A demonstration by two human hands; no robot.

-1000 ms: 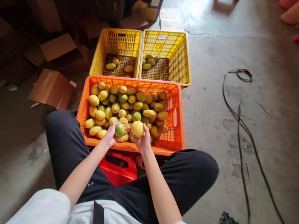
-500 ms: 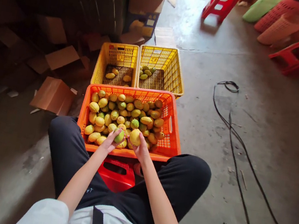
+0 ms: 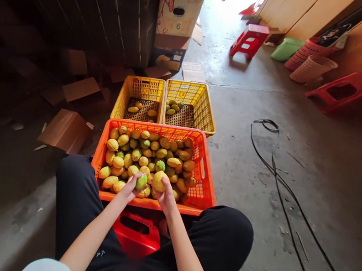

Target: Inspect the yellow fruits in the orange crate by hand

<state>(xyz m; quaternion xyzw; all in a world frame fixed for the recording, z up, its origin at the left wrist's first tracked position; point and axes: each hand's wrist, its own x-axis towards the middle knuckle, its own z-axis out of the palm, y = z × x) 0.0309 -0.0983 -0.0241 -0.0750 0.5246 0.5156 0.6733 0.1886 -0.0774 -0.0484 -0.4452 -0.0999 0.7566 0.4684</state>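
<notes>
**Green fruit [image 3: 141, 182] and yellow fruit [image 3: 160, 181], one to a hand**

Through the head camera I have both of the wearer's hands near the middle of my view, over the near side of the orange crate [image 3: 208, 177]. The left hand [image 3: 131, 188] is curled around the green fruit, thumb laid against it. The right hand [image 3: 165, 192] grips the rounder, yellow fruit, its thumb on the side nearest me. The two fruits sit side by side with a narrow gap; I can't tell whether the fingertips beneath them touch.

Below and beyond, many yellow and greenish fruits [image 3: 173, 162] cover most of the crate's floor. Against its far side I see two yellow crates: the left one [image 3: 121, 97] holds a few yellow fruits, the right one [image 3: 203, 107] a small cluster of green ones. A red stool [image 3: 135, 243] shows between the wearer's legs, and a black cable [image 3: 274, 170] crosses the concrete to the right.
</notes>
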